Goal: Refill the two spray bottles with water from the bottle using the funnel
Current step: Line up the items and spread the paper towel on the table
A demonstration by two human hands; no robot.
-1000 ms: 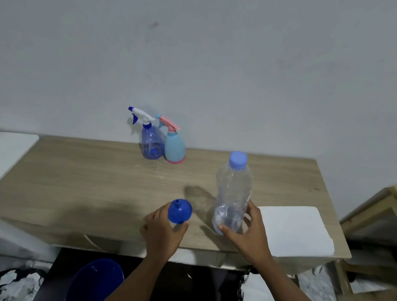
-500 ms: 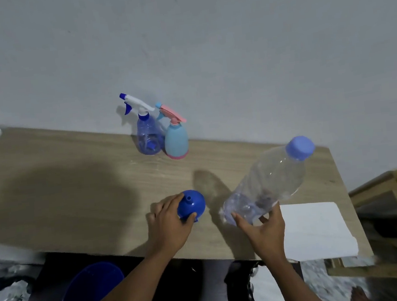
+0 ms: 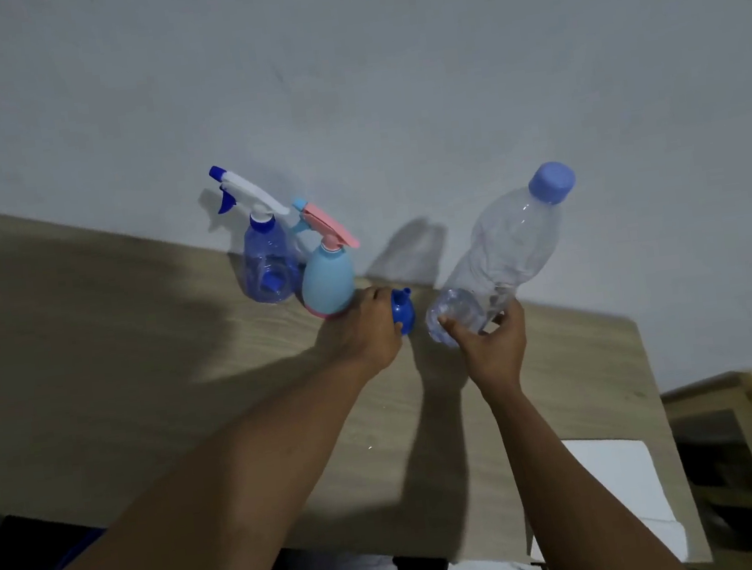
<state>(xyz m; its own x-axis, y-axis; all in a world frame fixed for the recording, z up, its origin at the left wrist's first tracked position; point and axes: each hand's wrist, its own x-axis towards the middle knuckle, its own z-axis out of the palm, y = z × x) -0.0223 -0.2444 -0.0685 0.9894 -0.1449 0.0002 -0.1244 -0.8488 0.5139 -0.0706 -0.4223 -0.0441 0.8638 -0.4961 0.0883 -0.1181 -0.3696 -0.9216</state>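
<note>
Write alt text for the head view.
A person's left hand holds a blue funnel and the right hand grips the base of a tilted, capped water bottle over a wooden table. Beside the funnel stand a clear blue spray bottle and a light blue spray bottle.

Two arms show, both bare; the left forearm (image 3: 228,489) is uncovered along all of its visible length, and so is the right forearm (image 3: 573,473); the left hand (image 3: 361,333) and the right hand (image 3: 493,346) are bare too; the left arm looks much broader in the wide-angle view; dim light blurs finer detail.
</note>
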